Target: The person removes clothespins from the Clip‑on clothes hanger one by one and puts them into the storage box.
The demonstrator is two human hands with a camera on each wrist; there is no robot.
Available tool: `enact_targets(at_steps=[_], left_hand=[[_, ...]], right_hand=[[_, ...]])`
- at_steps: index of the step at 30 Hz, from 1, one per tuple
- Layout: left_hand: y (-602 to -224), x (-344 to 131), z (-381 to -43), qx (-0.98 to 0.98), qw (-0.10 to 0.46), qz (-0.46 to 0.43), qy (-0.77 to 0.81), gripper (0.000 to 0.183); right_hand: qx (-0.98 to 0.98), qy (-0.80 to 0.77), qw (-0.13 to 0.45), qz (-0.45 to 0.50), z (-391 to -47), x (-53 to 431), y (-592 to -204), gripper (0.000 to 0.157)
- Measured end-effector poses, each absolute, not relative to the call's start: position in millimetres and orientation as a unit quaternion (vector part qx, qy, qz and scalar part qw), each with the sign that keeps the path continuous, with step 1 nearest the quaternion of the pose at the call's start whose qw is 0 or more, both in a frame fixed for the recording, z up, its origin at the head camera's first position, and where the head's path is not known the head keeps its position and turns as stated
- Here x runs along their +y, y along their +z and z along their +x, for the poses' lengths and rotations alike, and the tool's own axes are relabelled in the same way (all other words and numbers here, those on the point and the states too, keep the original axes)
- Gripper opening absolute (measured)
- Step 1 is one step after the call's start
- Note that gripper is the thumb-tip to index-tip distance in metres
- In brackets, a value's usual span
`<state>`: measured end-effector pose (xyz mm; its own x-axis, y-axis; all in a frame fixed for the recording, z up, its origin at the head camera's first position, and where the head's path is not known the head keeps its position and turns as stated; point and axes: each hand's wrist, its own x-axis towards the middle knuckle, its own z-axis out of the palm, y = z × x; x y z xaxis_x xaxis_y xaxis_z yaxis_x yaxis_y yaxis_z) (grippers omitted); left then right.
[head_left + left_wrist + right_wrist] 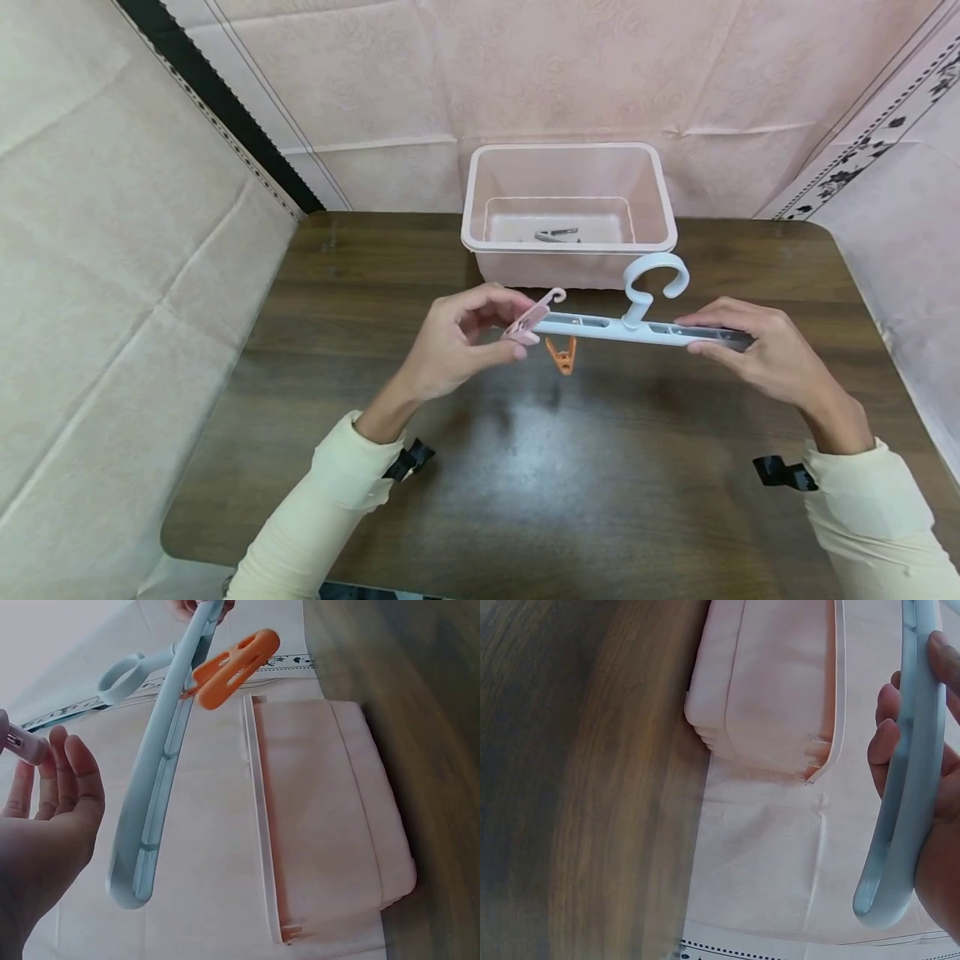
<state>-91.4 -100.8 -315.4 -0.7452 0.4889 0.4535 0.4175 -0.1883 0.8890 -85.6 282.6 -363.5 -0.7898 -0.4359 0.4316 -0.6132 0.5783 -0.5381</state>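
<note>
My left hand [450,346] pinches a pink clothes peg [531,320] with a small hook, close to the left end of a light blue hanger [618,329]. In the left wrist view a gap shows between the pink peg [28,745] and the hanger [145,795]. With fingers and thumb around its right part, my right hand [768,346] holds the hanger, its curved hook upward. An orange clothes peg [561,357] hangs from the bar, left of the hook; the left wrist view shows this orange peg [238,669] attached beneath the bar.
Behind the hanger a pale pink plastic bin [555,268] stands at the far edge of the brown wooden table [360,333]. A few grey pegs [557,236] lie on its floor. Light patterned cloth [570,75] covers the surroundings behind and beside the table.
</note>
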Motion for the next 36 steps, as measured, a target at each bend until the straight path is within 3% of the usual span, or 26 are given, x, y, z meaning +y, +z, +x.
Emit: enact_targets(at_steps=[20, 36], left_hand=[[-306.3, -99.7, -116.6, 0.725, -0.012, 0.358, 0.589, 0.034], [-300.2, -106.5, -130.9, 0.769, -0.006, 0.339, 0.542, 0.036]], right_hand=[[-0.88, 0.346, 0.13, 0.299, -82.7, 284.2, -362.9, 0.051], [-0.881, 0.348, 0.117, 0.299, -82.9, 282.8, -363.6, 0.051]])
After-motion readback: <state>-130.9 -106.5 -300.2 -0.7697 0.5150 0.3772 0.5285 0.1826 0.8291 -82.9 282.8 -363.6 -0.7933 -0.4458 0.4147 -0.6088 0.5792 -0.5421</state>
